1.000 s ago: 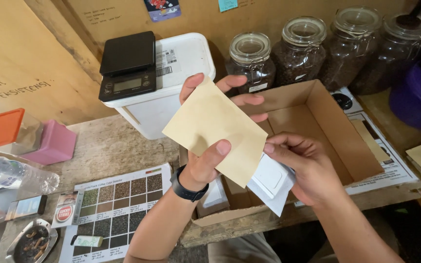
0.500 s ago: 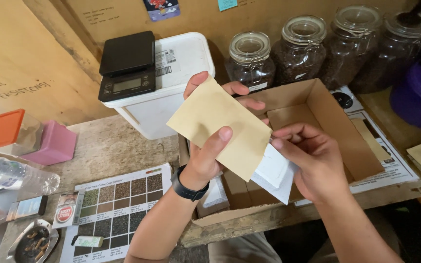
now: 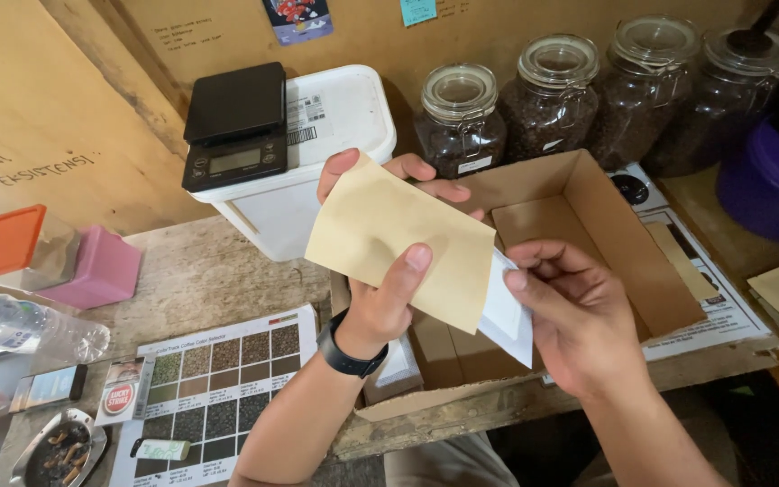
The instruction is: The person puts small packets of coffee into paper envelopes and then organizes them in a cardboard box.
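over the open cardboard box (image 3: 588, 234) at the tabletop's near edge, my left hand (image 3: 385, 298) gripped a tan paper pouch (image 3: 398, 239), long axis tilted down to the right; my right hand (image 3: 579, 311) pinched a white packet (image 3: 507, 316) just beneath the pouch's lower right edge.

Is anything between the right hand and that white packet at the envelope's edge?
Nothing visible: the right hand already pinches the white packet, which sits partly under the tan envelope held by the left hand.
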